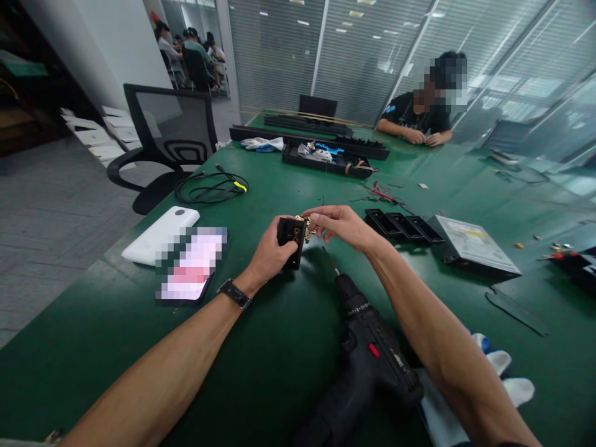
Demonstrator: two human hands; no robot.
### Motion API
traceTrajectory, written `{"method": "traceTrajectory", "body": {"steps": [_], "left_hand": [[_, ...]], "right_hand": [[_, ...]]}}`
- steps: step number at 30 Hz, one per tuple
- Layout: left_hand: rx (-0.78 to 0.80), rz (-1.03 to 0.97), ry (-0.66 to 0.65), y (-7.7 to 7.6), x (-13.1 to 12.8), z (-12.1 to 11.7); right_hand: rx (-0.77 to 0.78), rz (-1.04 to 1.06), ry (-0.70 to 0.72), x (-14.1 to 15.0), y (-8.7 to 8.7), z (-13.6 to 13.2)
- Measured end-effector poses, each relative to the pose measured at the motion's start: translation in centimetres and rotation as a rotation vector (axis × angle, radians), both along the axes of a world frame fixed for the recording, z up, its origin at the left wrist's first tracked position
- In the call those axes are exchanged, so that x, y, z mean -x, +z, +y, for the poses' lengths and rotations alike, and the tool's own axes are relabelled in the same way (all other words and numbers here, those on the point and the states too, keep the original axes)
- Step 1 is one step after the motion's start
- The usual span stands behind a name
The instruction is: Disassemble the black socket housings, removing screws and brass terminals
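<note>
My left hand [272,251] is wrapped around a small black box-shaped part [291,239], holding it upright just above the green table [261,347]. My right hand [338,225] reaches over from the right and pinches a small brass-coloured piece [308,228] at the top edge of that part. A black cordless screwdriver [367,360] lies on the table below my right forearm, its bit pointing toward the part.
A white power bank [161,234] and a phone [190,267] lie at left, a coiled black cable [212,187] behind them. Black trays [403,225] and an optical drive [472,245] sit at right. White gloves [503,379] lie near the front. A seated person [421,115] works at the far side; an office chair [162,146] stands at left.
</note>
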State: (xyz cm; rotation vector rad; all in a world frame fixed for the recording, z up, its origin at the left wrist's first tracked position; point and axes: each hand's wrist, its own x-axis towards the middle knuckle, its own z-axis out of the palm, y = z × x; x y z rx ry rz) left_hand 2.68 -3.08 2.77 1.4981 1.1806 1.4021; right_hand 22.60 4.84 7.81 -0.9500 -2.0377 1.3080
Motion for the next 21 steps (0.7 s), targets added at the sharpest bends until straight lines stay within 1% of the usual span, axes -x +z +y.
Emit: {"method": "traceTrajectory", "body": {"steps": [3,4,6,11,15,21], "left_hand": [[0.024,-0.085,0.031,0.1,-0.1,-0.1],[0.042,-0.117,0.033,0.1,-0.1,-0.1],[0.068,-0.167,0.044,0.0,0.0,0.0],[0.109,-0.251,0.056,-0.7,0.4,0.6],[0.117,-0.262,0.062,-1.2,0.6,1.0],[0.126,-0.243,0.054,-1.3,0.6,1.1]], "right_hand": [[-0.27,-0.203,-0.078,0.0,-1.4,1.1],[-0.333,-0.258,-0.084,0.1,-1.9,1.3],[-0.394,-0.324,-0.068,0.4,-2.7,1.7],[-0.44,-0.419,-0.01,1.1,-3.7,1.7],[-0.42,-0.456,-0.028,1.2,-3.9,1.7],[-0.373,-0.445,-0.068,0.8,-3.6,1.8]]}}
